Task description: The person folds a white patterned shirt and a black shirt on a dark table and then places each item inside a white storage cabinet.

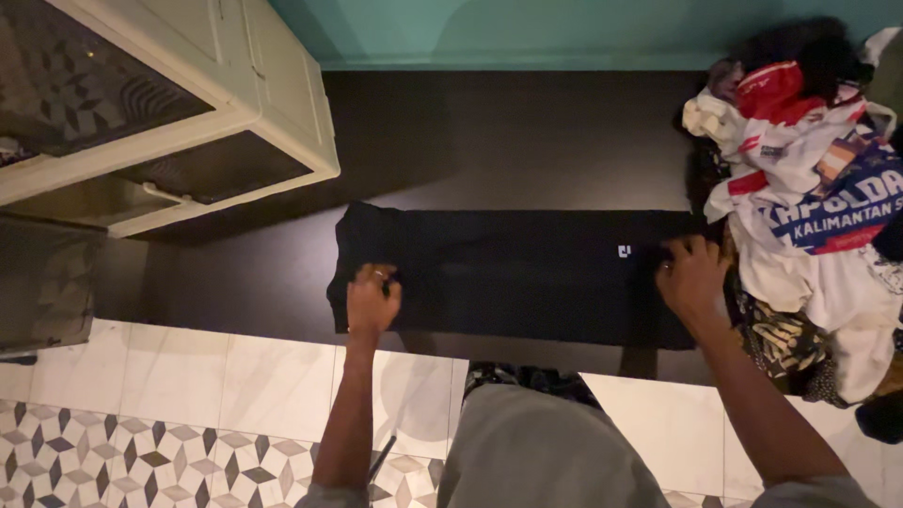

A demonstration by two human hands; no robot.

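Observation:
A black garment (513, 273) lies spread in a long band across a dark mat (508, 141) on the floor, with a small white mark near its right end. My left hand (372, 299) presses on the garment's left end, fingers curled onto the cloth. At the right end, my right hand (691, 275) rests on the fabric with fingers bent, just beside the white mark. Whether either hand pinches the cloth or only presses it is unclear.
A pile of clothes (809, 188), white, red and blue with dark pieces, sits at the right edge, touching the garment's end. A cream plastic cabinet (188, 103) stands at the upper left. White and patterned floor tiles (188, 414) lie below. My knee (536, 442) is bottom centre. A teal wall (564, 33) runs behind.

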